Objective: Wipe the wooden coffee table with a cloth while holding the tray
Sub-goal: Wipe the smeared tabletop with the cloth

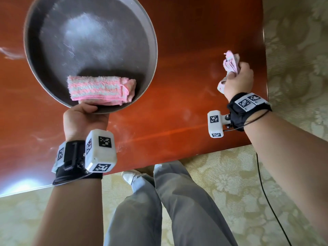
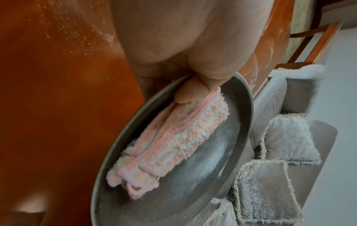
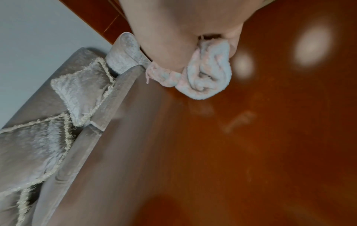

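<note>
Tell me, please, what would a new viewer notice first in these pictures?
First, the round grey tray held above the red-brown wooden table, gripped at its near rim by the left hand, with a folded pink striped cloth inside. Then the right hand, near the table's right edge, clutching a bunched pink cloth.

You see a glossy red-brown wooden bench (image 1: 195, 41), a round dark grey metal tray (image 1: 44, 73), a folded pink-and-white striped fluffy towel (image 1: 99, 90), and a beige floral-patterned carpet (image 1: 292, 41).
</note>
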{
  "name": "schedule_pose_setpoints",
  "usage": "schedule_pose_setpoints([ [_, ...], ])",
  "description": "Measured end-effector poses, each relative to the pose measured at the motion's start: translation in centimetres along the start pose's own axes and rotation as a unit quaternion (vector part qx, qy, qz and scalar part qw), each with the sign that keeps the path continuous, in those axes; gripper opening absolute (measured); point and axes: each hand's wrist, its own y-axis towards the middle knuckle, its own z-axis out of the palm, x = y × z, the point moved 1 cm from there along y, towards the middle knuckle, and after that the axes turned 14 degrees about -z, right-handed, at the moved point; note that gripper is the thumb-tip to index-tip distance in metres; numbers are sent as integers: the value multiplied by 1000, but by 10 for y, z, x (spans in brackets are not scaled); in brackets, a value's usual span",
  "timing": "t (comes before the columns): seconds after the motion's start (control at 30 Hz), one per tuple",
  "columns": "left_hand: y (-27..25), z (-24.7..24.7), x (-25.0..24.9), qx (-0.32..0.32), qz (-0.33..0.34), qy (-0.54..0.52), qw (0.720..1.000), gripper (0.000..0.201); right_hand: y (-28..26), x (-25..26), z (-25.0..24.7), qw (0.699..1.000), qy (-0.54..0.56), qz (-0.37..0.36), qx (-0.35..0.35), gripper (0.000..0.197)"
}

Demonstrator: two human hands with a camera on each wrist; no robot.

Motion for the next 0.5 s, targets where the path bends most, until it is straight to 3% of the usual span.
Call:
schedule_pose_setpoints([
  [0.23,7,29,19,1,-8,43,999,30,11,-30,-4,999,-1,1,-34,35],
  [0.5,16,38,23,3,-14,54,998,31,16,-37,12,994,-105,4,10,45],
])
